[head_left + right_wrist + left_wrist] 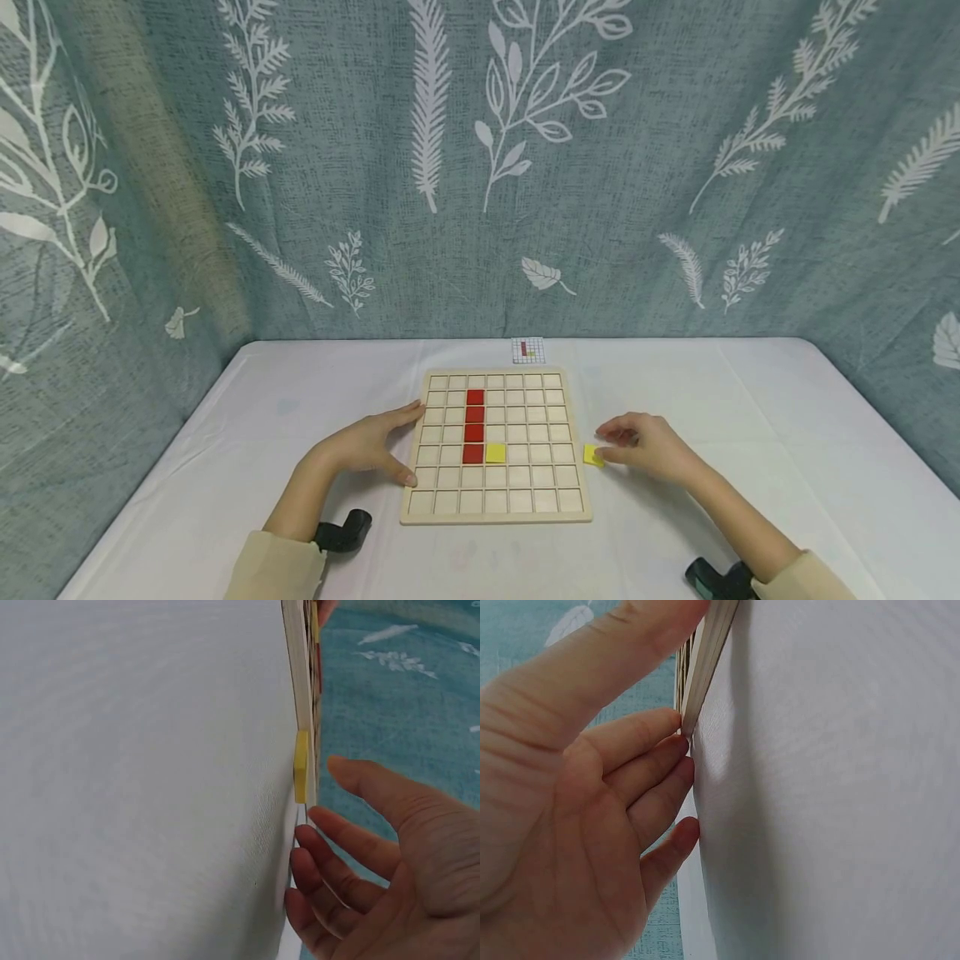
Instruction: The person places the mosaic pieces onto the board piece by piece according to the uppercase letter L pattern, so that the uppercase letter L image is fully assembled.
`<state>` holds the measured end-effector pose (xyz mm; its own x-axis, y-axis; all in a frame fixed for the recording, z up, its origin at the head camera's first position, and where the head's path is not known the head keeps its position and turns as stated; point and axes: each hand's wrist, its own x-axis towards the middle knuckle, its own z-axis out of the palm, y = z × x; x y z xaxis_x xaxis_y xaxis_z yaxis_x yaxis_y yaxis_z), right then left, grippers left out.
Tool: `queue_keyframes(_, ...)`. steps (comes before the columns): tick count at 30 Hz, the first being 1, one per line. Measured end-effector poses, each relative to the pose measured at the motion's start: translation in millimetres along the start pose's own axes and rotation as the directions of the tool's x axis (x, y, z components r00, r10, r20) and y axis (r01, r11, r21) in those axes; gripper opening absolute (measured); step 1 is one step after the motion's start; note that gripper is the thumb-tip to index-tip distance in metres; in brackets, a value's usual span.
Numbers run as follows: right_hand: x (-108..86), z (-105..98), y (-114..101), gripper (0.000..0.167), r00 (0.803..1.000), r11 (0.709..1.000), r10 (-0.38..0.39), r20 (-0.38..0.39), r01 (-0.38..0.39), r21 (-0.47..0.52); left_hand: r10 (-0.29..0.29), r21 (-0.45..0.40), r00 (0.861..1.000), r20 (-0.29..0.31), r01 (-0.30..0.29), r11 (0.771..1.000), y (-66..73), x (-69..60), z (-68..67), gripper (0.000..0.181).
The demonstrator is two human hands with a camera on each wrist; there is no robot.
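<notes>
A wooden grid board [495, 519] lies on the white-covered table. Several red square tiles [474, 414] form a column in it, with one yellow tile [496, 453] to the right of the lowest red one. At the board's left edge, my left hand [363, 442] rests with thumb and fingers spread, fingertips touching the side. My right hand [651, 447] is just right of the board, beside a loose yellow tile [591, 454] on the table. In the right wrist view, that yellow tile [301, 766] sits beyond the loosely bent fingers, with thumb and forefinger apart.
Behind the board lies a small printed card [528, 350] with a grid, a red bar and a yellow mark. A blue-green leaf-patterned curtain [480, 275] hangs behind the table [337, 371]. Black wrist devices [345, 532] are on both forearms.
</notes>
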<state>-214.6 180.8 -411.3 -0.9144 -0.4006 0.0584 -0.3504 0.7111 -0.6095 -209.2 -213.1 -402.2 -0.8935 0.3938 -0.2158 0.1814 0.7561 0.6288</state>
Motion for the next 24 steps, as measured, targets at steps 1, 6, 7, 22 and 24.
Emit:
queue_keyframes(1, 0.0, 0.8, 0.0, 0.030, 1.000, 1.000, 0.003, -0.003, -0.003, -0.001, -0.001, -0.002, 1.000, 0.000, 0.001, 1.000, -0.1, 0.1, 0.0, 0.105)
queue_keyframes(6, 0.3, 5.4, 0.1, 0.031, 1.000, 1.000, 0.010, -0.016, -0.010, -0.014, 0.001, -0.001, 1.000, 0.002, -0.001, 1.000, -0.3, -0.1, -0.1, 0.105)
queue_keyframes(7, 0.2, 6.2, 0.4, 0.032, 1.000, 1.000, 0.005, -0.017, -0.006, -0.017, 0.003, -0.002, 1.000, 0.003, -0.003, 1.000, -0.1, -0.2, -0.2, 0.105)
queue_keyframes(22, -1.2, 13.6, 4.9, 0.030, 0.998, 0.997, -0.054, -0.039, 0.052, -0.051, 0.007, -0.008, 1.000, 0.002, -0.007, 1.000, 0.5, -0.6, 0.4, 0.105)
queue_keyframes(24, -0.4, 14.6, 5.8, 0.027, 0.997, 0.997, -0.054, -0.047, 0.052, -0.057, 0.004, -0.010, 1.000, 0.000, -0.004, 1.000, 0.4, -0.5, 0.8, 0.106)
